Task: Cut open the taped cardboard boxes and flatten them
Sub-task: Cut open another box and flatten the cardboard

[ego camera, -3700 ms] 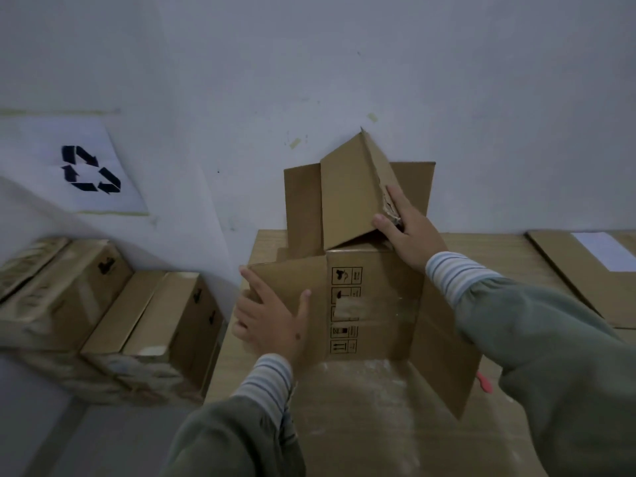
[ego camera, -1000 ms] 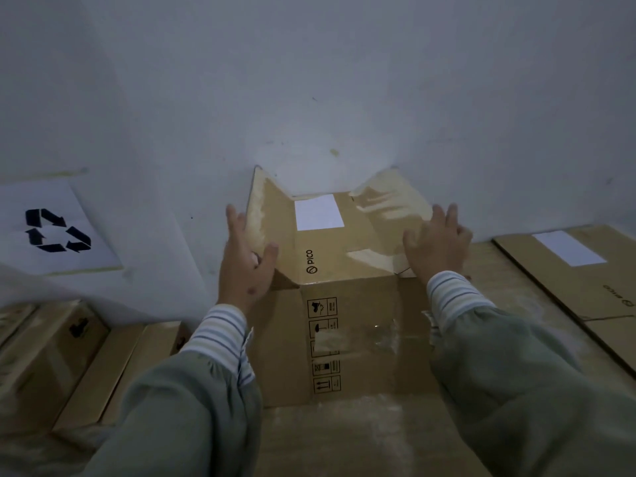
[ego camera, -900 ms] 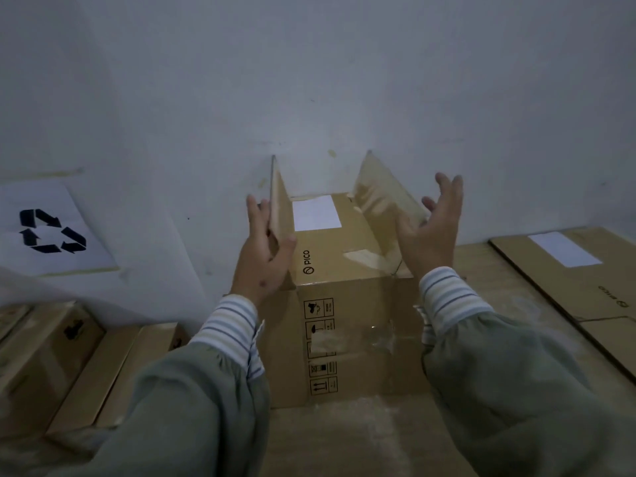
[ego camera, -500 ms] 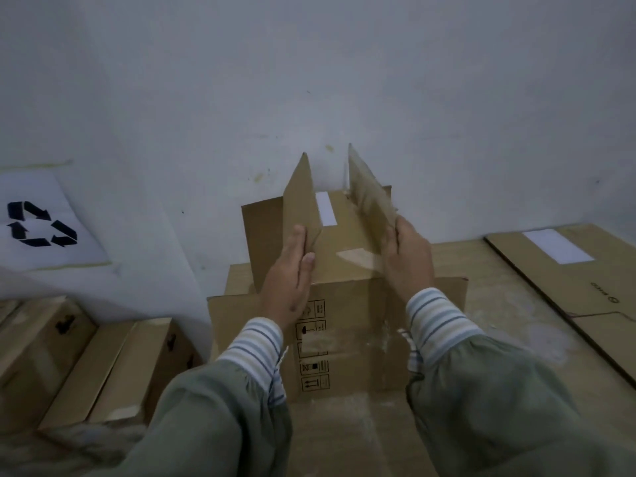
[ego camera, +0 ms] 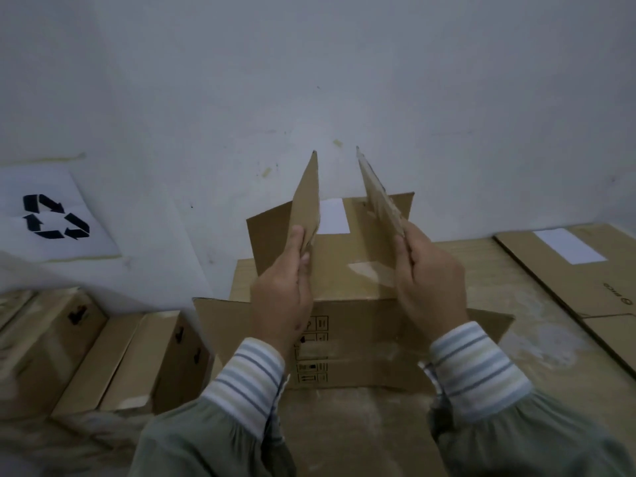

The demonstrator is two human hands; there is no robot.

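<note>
Cardboard box (ego camera: pixel 347 297) looks light, stiff (creases fold easily); left hand (ego camera: pixel 282 294) and right hand (ego camera: pixel 430 284) each pinch an upright flap.

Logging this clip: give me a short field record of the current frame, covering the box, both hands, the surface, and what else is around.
box: open cardboard box on the wooden table, flaps raised, not yet flat
left hand: left hand grips the left flap
right hand: right hand grips the right flap
flaps: both stand up, tilted, apart at the tips
right of box: flattened cardboard with a white label
left, lower: taped boxes stacked
wall: recycling sign
</note>
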